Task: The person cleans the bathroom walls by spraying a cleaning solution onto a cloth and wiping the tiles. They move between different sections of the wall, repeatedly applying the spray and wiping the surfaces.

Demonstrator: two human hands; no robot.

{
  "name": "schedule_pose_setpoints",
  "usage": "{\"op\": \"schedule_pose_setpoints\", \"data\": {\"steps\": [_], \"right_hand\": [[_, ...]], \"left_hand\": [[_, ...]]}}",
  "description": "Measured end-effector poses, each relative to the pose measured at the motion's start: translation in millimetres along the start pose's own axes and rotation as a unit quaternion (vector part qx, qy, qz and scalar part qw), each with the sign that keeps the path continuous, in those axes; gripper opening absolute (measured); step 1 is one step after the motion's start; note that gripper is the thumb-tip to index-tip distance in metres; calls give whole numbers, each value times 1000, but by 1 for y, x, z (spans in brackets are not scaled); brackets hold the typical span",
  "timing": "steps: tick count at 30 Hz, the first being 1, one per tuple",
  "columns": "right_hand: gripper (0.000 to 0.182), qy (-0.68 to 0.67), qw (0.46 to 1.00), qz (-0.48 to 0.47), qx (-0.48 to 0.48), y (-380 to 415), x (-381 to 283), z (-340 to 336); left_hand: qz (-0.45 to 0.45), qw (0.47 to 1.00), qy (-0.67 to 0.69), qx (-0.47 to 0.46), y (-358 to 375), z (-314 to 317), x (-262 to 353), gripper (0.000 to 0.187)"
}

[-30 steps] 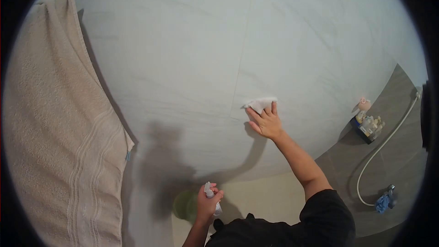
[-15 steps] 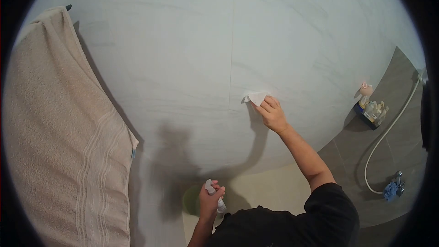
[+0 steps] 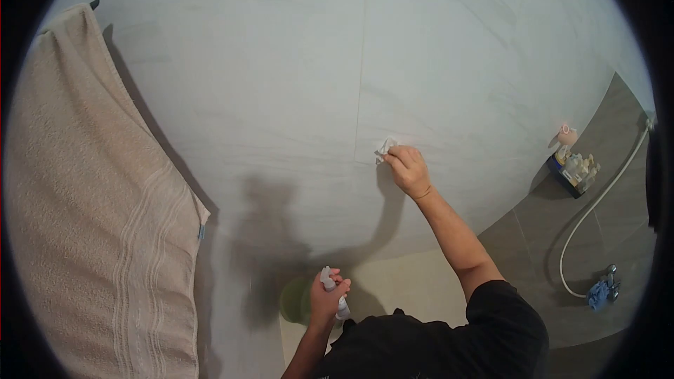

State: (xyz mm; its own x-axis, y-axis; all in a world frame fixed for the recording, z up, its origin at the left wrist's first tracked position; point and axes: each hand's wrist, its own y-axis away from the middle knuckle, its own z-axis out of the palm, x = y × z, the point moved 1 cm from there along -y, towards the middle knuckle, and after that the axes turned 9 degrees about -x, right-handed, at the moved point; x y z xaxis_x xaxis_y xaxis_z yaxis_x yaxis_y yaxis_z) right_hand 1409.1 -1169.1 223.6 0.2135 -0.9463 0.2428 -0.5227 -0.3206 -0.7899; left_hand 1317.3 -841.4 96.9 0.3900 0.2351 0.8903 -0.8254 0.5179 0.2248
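My right hand [image 3: 409, 170] reaches up to the pale marbled wall [image 3: 281, 84], its fingers closed on a crumpled white wipe [image 3: 385, 148]. The wipe lies against the wall, just right of a vertical tile joint. Low in the view, my left hand [image 3: 326, 300] is wrapped round a small white spray bottle [image 3: 342, 307], with the nozzle pointing up between the fingers. Part of the bottle is hidden by that hand.
A beige towel [image 3: 105, 189] hangs from a dark hook on the left. To the right, a corner shelf [image 3: 567, 179] carries several bottles, near a shower hose [image 3: 586, 217] and a blue scrubbing puff [image 3: 598, 295]. Something green and round [image 3: 295, 302] stands below.
My right hand has shifted slightly left, and the wipe, spread flatter before, is now bunched up. My left hand with the spray bottle has risen a little.
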Motion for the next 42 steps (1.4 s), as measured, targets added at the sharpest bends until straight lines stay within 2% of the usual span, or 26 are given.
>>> {"op": "schedule_pose_setpoints", "data": {"steps": [8, 10, 11, 13, 14, 15, 16, 17, 18, 19, 21, 22, 24, 31, 33, 37, 39, 40, 42], "right_hand": [[26, -40, 988, 133, 68, 10, 16, -8], [16, -59, 946, 297, 116, 21, 25, -17], [16, -58, 945, 302, 107, 33, 27, -18], [9, -195, 814, 509, 201, 55, 33, -19], [13, -286, 754, 550, 216, 65, 26, -20], [13, -284, 755, 551, 214, 73, 18, -22], [16, -455, 650, 557, 248, 80, 10, -21], [19, -606, 517, 540, 273, 88, 3, -20], [27, -670, 449, 532, 258, 101, 1, -19], [27, -666, 451, 533, 262, 103, -2, -22], [30, -756, 384, 463, 258, 103, -8, -25], [30, -753, 387, 463, 262, 102, -8, -29], [35, -800, 368, 405, 244, 99, -9, -36], [43, -810, 356, 396, 246, 86, -17, -56], [45, -834, 324, 371, 248, 88, -18, -58], [46, -831, 334, 375, 240, 82, -24, -69], [39, -842, 320, 364, 236, 79, -26, -73], [39, -842, 323, 362, 237, 78, -27, -75], [37, -781, 375, 429, 255, 76, -28, -78]], "left_hand": [[0, 1000, -12, 0, 8, -6, 7, 39], [-3, 1000, -11, 4, 11, -7, 8, 39], [3, 1000, -10, 5, 13, -8, 8, 39], [5, 1000, -6, 4, 16, -10, 4, 39], [3, 1000, 2, 7, 17, -11, 3, 38], [1, 1000, 10, 10, 18, -11, 2, 38], [0, 1000, 10, 8, 17, -11, 1, 38], [-5, 1000, 15, 7, 17, -11, 0, 38], [-10, 1000, 20, 6, 17, -11, -1, 39], [-12, 1000, 18, 1, 17, -10, -1, 39], [-12, 1000, 20, -9, 17, -5, 0, 38], [-14, 1000, 19, -15, 15, -3, 0, 38], [-6, 1000, 3, -26, 14, 1, 3, 38], [-10, 999, 2, -41, 14, 16, 1, 39], [-20, 999, 2, -48, 16, 19, -3, 40], [-24, 999, -2, -49, 20, 24, -5, 39], [-31, 998, -1, -50, 21, 25, -6, 39], [-29, 998, -2, -52, 21, 25, -7, 39], [-26, 998, -4, -58, 21, 25, -9, 38]]}}
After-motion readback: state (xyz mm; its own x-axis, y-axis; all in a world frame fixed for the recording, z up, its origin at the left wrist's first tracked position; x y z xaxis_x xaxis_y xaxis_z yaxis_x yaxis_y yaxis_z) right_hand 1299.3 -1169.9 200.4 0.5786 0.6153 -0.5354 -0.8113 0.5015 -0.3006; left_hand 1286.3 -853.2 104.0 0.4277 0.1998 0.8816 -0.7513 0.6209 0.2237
